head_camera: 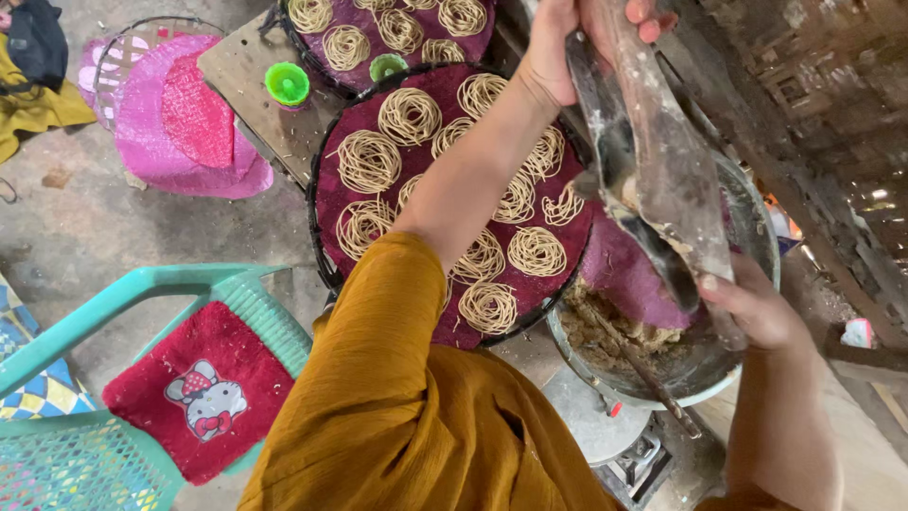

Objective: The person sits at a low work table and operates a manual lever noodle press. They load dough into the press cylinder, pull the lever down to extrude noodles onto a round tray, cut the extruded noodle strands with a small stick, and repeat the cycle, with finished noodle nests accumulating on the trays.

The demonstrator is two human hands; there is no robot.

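My left hand point(577, 38) is raised and grips the top of a clear plastic bag point(662, 161) smeared with pale dough. My right hand point(752, 308) holds the bag's lower end over a metal bowl point(761, 222). Brownish dough point(605, 331) lies in the bowl, with a thin metal utensil point(648, 378) resting in it. Left of the bowl sits a round black tray point(324, 170) lined with purple cloth. Several coiled noodle nests point(410, 115) lie on the tray, and my left forearm crosses above it.
A second tray point(364, 14) of noodle nests sits behind the first, with two green cups point(288, 83) on a wooden board beside it. Pink mats point(180, 123) lie on the floor at left. A teal plastic chair point(170, 284) with a red cushion point(203, 388) stands near left.
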